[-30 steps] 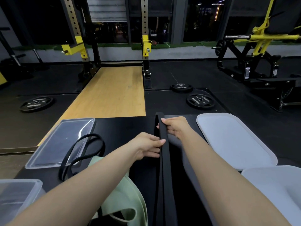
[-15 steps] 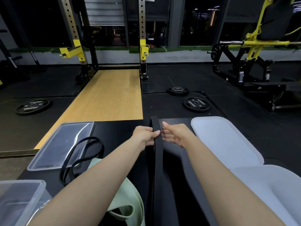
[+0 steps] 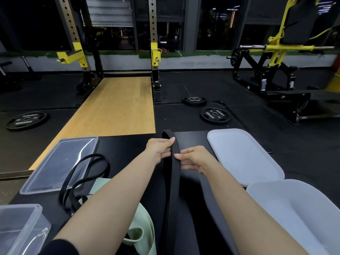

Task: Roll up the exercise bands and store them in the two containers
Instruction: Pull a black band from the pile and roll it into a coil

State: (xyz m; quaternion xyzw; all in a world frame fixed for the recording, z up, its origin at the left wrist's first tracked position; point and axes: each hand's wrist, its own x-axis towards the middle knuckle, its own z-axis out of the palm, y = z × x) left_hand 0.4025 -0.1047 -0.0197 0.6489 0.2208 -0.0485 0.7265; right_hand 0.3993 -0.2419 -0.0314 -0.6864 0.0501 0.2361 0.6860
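Both hands (image 3: pixel 160 150) seemingly pinching black band (image 3: pixel 172 181)

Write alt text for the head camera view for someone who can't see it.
Both hands, left hand and right hand, pinch the far end of a wide black band stretched along a black table. Beside it lie a green band, thin black band, and open containers.

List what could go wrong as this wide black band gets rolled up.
The left hand and right hand pinch only the far end of the wide band; a loose first turn may spring open. Its long tail runs beside the green band and thin band, so rolling could drag them along.
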